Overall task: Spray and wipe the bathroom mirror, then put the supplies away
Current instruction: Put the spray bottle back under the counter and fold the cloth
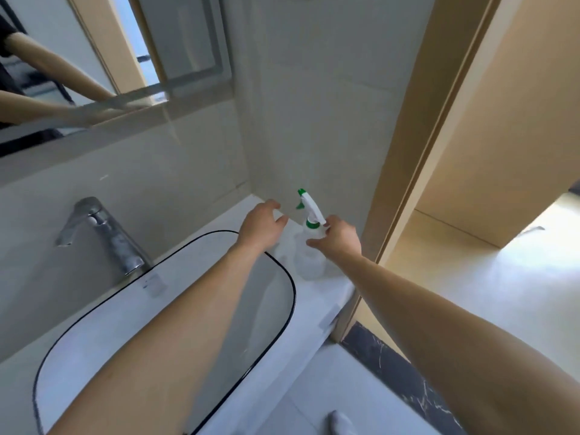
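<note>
A clear spray bottle (pixel 309 260) with a white and green trigger head stands upright on the white counter (pixel 329 296), in the corner to the right of the basin. My right hand (pixel 340 238) grips the bottle at its neck and shoulder, thumb on the near side. My left hand (pixel 260 226) hovers just left of the bottle over the counter's back corner, fingers loosely curled and holding nothing that I can make out. The mirror (pixel 78 58) hangs at the upper left and reflects both my arms. No cloth is visible.
A chrome faucet (pixel 103 237) stands behind the black-rimmed basin (pixel 293 290). Tiled walls close the corner behind the bottle. A wooden door frame (pixel 417 152) rises right of the counter, with a dark threshold (pixel 392 372) and a bright floor beyond. A white-socked foot (pixel 342 422) shows below.
</note>
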`<state>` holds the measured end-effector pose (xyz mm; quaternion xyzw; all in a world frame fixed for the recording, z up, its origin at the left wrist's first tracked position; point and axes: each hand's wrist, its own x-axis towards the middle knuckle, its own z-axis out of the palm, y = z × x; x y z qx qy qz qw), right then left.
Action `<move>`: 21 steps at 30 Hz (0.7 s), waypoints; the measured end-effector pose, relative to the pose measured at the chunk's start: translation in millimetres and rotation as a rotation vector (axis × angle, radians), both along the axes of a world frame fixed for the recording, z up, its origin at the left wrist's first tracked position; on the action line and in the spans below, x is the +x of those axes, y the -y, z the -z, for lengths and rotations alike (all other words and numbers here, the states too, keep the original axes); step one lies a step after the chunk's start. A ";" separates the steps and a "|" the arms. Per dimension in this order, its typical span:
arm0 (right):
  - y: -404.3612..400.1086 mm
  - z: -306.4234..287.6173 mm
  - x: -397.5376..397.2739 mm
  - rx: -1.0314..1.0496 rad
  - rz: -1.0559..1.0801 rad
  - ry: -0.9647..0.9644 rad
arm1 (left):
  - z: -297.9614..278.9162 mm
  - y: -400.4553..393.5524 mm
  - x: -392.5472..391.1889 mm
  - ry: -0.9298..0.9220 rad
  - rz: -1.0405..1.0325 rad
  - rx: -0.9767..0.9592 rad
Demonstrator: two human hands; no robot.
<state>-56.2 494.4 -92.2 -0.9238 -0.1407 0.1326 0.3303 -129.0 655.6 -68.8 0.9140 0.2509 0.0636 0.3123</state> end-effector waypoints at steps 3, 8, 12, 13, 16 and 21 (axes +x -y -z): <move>-8.4 10.4 -5.8 0.028 0.065 0.002 | 13.3 -6.4 -7.1 -0.001 0.005 -0.014; -22.3 20.0 -6.9 0.113 0.151 0.029 | 23.0 -14.8 -12.4 0.009 -0.004 -0.051; -28.5 32.2 -5.3 0.183 0.206 0.053 | 30.6 -12.7 -5.0 0.036 -0.020 -0.123; -28.8 36.0 -4.3 0.208 0.215 0.063 | 33.1 -11.0 -1.2 0.046 -0.032 -0.166; -29.2 46.8 -3.8 0.294 0.222 0.095 | 42.0 -6.2 12.7 0.072 -0.062 -0.301; -29.2 54.9 -1.7 0.398 0.206 0.094 | 52.2 2.7 30.0 0.115 -0.117 -0.442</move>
